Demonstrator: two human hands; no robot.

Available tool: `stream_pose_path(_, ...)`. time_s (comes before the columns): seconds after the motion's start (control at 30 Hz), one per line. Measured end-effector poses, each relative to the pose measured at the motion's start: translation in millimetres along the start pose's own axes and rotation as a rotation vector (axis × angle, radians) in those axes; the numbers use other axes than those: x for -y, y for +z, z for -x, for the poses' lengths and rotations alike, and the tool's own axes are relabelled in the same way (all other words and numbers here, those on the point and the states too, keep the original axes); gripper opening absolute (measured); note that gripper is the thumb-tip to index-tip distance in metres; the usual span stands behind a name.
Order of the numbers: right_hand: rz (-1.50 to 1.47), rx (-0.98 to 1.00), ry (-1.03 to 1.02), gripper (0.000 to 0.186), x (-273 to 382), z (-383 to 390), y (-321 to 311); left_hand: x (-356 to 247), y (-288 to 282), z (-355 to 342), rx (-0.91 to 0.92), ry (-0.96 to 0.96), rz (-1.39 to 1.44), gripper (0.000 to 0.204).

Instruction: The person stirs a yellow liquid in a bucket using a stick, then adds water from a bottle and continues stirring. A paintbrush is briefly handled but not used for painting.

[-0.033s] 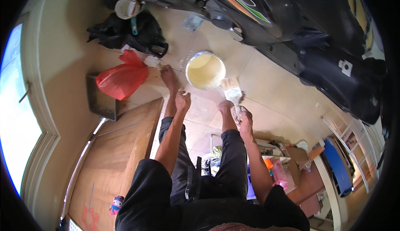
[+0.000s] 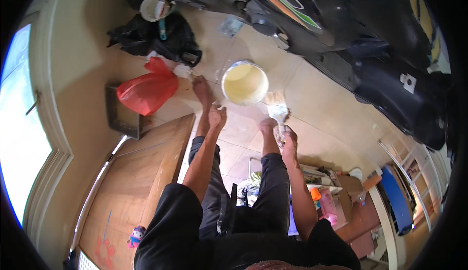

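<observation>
My right hand [image 2: 286, 138] grips the handle of a wide paintbrush [image 2: 277, 106], its pale bristles splayed upward just below and right of a white bucket [image 2: 244, 82] with cream liquid inside. My left hand [image 2: 217, 116] is below-left of the bucket, open with loosely bent fingers and nothing visible in it; its fingertips look whitish. My bare feet [image 2: 204, 88] stand on the tiles behind my hands. A red plastic bag [image 2: 146, 89] lies left of the bucket. Beyond it, a black bag [image 2: 173, 38] has a small white tub [image 2: 153, 9] and a teal-handled tool at it.
A black motorbike [image 2: 331, 16] stretches across the top and right. A dark tray [image 2: 122, 121] sits by the left wall, with a wooden board [image 2: 131, 177] below it and a bright window [image 2: 17, 119] beside. Shelving with clutter [image 2: 341, 192] and a white rack are at lower right.
The whole view has shifted slightly, so the scene sits a little further right. My hands and the brush keep nearly the same pose.
</observation>
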State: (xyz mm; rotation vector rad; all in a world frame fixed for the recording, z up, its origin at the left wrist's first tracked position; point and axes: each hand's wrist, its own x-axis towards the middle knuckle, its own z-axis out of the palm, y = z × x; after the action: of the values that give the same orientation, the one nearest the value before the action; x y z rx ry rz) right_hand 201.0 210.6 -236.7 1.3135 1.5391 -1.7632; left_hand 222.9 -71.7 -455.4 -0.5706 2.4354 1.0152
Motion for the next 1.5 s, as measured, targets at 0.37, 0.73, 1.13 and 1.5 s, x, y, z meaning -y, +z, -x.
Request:
stream_pose_path(0.37, -0.103, -0.119, 0.083, 0.009, -81, -38, -21, -9, 41, -39, 0.243, -0.828, 0.914, 0.062)
stream_pose_path(0.73, -0.102, -0.139, 0.119, 0.005, -70, -24, -47, -43, 93, 3, 0.308, -0.855, 1.289, 0.077)
stream_pose_path(1.13, -0.267, -0.126, 0.112, 0.004, -101, -25, -57, -20, 78, -24, -0.699, -0.027, -0.599, 0.072)
stream_pose_path(1.5, -0.261, -0.161, 0.158, 0.011, -82, -1, -66, 66, 46, -89, -0.146, 0.088, 0.215, 0.047)
